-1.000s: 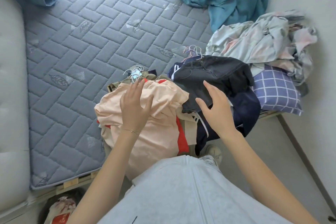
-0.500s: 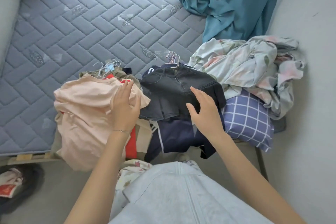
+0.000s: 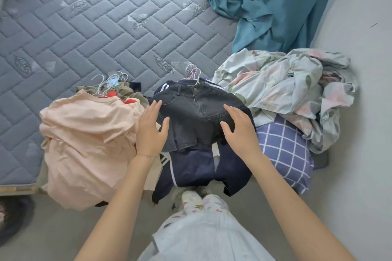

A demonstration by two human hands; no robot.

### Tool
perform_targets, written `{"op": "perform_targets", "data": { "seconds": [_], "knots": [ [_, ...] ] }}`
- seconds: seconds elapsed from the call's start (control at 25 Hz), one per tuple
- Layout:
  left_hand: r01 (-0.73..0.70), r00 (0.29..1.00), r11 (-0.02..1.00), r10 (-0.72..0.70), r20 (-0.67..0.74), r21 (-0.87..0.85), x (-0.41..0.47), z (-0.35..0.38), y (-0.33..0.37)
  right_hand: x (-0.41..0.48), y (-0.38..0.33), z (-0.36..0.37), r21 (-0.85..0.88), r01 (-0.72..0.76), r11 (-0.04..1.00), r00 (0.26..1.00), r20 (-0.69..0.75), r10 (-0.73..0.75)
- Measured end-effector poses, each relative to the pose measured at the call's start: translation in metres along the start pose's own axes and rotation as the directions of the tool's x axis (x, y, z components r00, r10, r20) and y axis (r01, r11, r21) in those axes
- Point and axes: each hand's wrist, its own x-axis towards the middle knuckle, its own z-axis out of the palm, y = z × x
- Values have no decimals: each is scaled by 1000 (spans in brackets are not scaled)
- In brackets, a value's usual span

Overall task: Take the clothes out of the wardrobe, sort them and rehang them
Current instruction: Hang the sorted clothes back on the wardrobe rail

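Observation:
Two piles of clothes on hangers lie at the near edge of a grey quilted mattress (image 3: 95,34). The left pile has a peach shirt (image 3: 84,142) on top, with white hanger hooks (image 3: 106,82) sticking out behind it. The right pile has black denim shorts (image 3: 195,112) on top of dark navy striped garments (image 3: 201,169), with hanger hooks (image 3: 194,73) at the waistband. My left hand (image 3: 151,131) hovers at the left side of the shorts, fingers straight. My right hand (image 3: 240,131) is over their right side, fingers spread, holding nothing.
A crumpled floral sheet (image 3: 286,89) lies on a blue checked pillow (image 3: 284,152) at the right, against a grey wall. A teal curtain (image 3: 265,2) hangs down at the back right. My patterned socks (image 3: 201,201) stand on the grey floor below the piles.
The view has swung right and centred on the dark pile. My left hand has moved off the peach shirt to the left edge of the black shorts; my right hand stays over them.

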Motion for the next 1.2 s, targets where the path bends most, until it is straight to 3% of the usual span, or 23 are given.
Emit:
{"op": "perform_targets", "data": {
  "seconds": [0.2, 0.36, 0.48, 0.6, 0.8, 0.88, 1.0, 1.2],
  "knots": [
    [48, 999, 998, -49, 18, 28, 40, 52, -6, 59, 34, 17, 16, -21, 1000, 997, 73, 20],
    [144, 988, 989, -142, -56, 32, 74, 127, -37, 136, 94, 61, -4, 33, 999, 991, 132, -33],
    [183, 972, 983, -182, -149, -11, 93, 197, -72, 196, 148, 103, -7, 91, 996, 988, 123, -89],
    [180, 974, 983, -174, -146, 27, 107, 257, -96, 249, 192, 143, 8, 134, 991, 989, 64, -134],
    [49, 998, 994, -44, -53, 96, 125, 306, -116, 290, 231, 194, -180, 88, 980, 981, 189, -53],
    [56, 998, 997, -54, -40, 59, 124, 310, -121, 291, 234, 200, -214, 61, 975, 976, 217, -13],
    [109, 994, 994, -110, -24, -14, 111, 307, -123, 285, 232, 191, -166, -20, 986, 978, 203, 54],
    [249, 963, 952, -263, -56, -175, 93, 293, -96, 265, 224, 171, 63, -211, 976, 928, 326, 179]
  ]
}}
